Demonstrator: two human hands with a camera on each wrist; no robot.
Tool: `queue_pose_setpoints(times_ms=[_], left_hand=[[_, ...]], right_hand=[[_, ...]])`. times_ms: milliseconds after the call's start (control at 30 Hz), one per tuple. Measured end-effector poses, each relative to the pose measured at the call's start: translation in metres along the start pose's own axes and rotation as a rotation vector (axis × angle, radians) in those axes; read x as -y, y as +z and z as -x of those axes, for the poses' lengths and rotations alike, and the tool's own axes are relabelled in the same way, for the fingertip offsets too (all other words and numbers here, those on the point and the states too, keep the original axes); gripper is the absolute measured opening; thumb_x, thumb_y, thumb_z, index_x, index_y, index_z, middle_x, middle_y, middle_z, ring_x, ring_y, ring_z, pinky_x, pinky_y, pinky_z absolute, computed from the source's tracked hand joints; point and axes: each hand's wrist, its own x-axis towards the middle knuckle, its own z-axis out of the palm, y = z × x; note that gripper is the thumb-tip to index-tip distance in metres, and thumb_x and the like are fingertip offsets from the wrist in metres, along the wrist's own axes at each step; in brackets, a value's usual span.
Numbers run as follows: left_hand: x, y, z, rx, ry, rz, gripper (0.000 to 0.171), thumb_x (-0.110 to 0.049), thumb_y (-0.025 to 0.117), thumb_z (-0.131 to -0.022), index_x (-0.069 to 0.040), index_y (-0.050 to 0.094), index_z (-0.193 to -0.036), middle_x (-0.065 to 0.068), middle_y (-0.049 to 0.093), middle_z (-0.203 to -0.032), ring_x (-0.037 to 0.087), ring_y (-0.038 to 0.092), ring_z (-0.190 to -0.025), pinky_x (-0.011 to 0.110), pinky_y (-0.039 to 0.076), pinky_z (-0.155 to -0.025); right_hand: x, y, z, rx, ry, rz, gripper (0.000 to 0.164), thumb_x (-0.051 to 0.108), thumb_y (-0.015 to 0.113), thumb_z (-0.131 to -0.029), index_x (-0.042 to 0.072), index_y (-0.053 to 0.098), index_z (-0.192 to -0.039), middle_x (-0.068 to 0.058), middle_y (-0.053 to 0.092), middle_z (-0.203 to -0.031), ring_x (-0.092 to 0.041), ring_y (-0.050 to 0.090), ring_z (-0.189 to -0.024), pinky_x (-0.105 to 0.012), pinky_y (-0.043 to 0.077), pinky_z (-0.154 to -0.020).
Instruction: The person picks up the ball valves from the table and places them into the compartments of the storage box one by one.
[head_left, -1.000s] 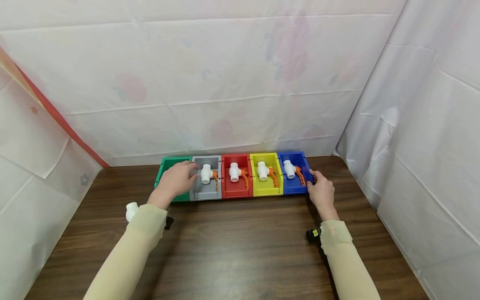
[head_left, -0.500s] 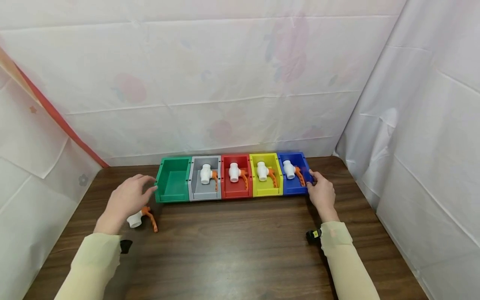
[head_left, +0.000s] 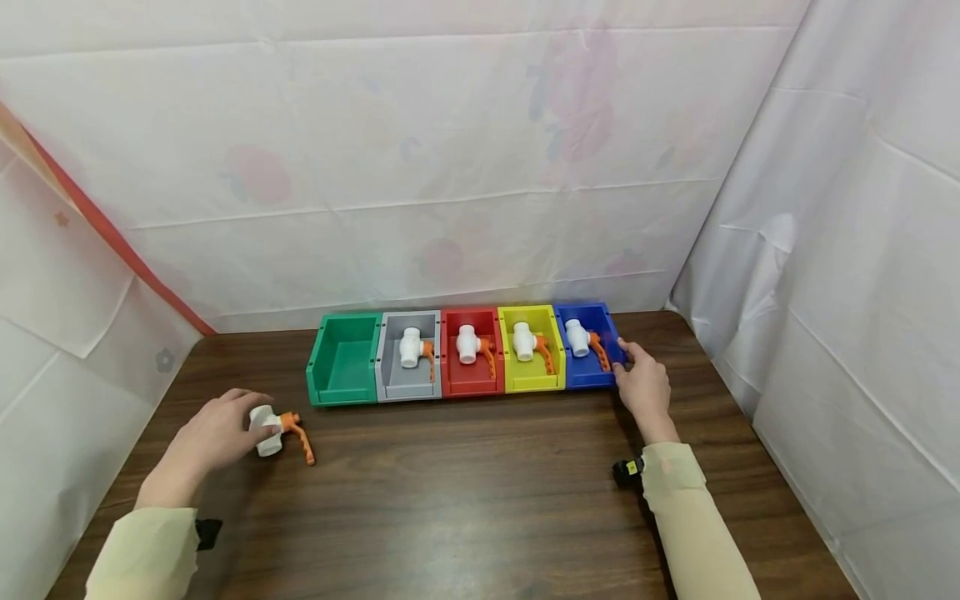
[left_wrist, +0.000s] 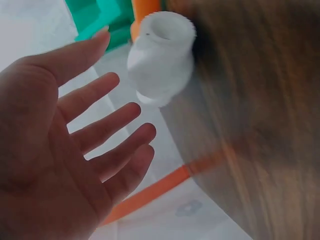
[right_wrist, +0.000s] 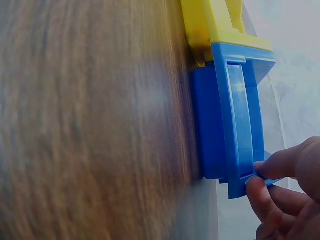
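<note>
On the table at the left lies a ball valve (head_left: pixel 288 423) with a white body and an orange lever. My left hand (head_left: pixel 217 433) is right over it, thumb and fingers spread to either side of the white body. The left wrist view shows these fingers (left_wrist: pixel 112 135) extended and slightly bent beside the valve (left_wrist: pixel 162 62), nothing held in the palm. At the right end of the bin row, my right hand (head_left: pixel 645 390) pinches the side wall of the blue bin (head_left: pixel 588 379) between thumb and fingers; the right wrist view shows this grip at the corner of the bin (right_wrist: pixel 240 115).
Left of the blue bin stand a yellow bin (head_left: pixel 534 383), a red bin (head_left: pixel 472 387), a grey bin (head_left: pixel 408 392) and a green bin (head_left: pixel 345 371). Each bin except the green one holds a similar valve. A white patterned cloth (head_left: pixel 450 167) hangs behind the dark wooden table (head_left: pixel 465 483).
My left hand has moved from over the green and grey bins, back and left, down to the valve on the table. The right hand has stayed at the blue bin.
</note>
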Motion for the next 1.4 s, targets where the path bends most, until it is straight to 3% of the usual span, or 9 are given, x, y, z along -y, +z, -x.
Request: queue_pose_setpoints(times_ms=[300,567,833,1400], left_hand=[[0.006,0.012,0.006,0.026,0.017,0.020,0.061,-0.034,0.084,-0.079,0.002,0.063,-0.123,0.034,0.050,-0.127,0.053,0.052,-0.108,0.068,0.045,-0.082],[0.000,0.013,0.006,0.019,-0.007,0.019,0.065,-0.029,0.089,-0.073,0.004,0.062,-0.121,0.033,0.051,-0.124,0.049,0.055,-0.102,0.068,0.046,-0.080],[-0.005,0.014,0.008,0.016,-0.011,-0.001,0.054,-0.022,0.088,-0.074,-0.002,0.065,-0.119,0.031,0.049,-0.128,0.052,0.056,-0.101,0.070,0.046,-0.076],[0.000,0.019,0.008,-0.023,0.011,0.074,0.045,-0.016,0.087,-0.074,-0.002,0.069,-0.112,0.031,0.050,-0.123,0.050,0.054,-0.102,0.070,0.044,-0.080]], right_hand=[[-0.001,0.001,0.000,-0.006,-0.013,-0.002,0.042,0.015,0.066,-0.096,0.014,0.060,-0.138,-0.018,0.067,-0.124,-0.044,0.064,-0.103,-0.058,0.050,-0.077],[-0.001,0.001,0.000,-0.002,-0.008,-0.007,0.043,0.015,0.065,-0.097,0.014,0.059,-0.139,-0.018,0.066,-0.125,-0.044,0.064,-0.105,-0.058,0.050,-0.079],[-0.001,0.002,0.001,-0.012,-0.012,-0.004,0.043,0.015,0.065,-0.097,0.014,0.059,-0.139,-0.019,0.066,-0.124,-0.044,0.064,-0.103,-0.058,0.050,-0.079],[-0.002,0.003,0.000,-0.003,-0.003,-0.016,0.043,0.015,0.065,-0.097,0.013,0.058,-0.139,-0.020,0.065,-0.125,-0.044,0.064,-0.105,-0.058,0.050,-0.080]])
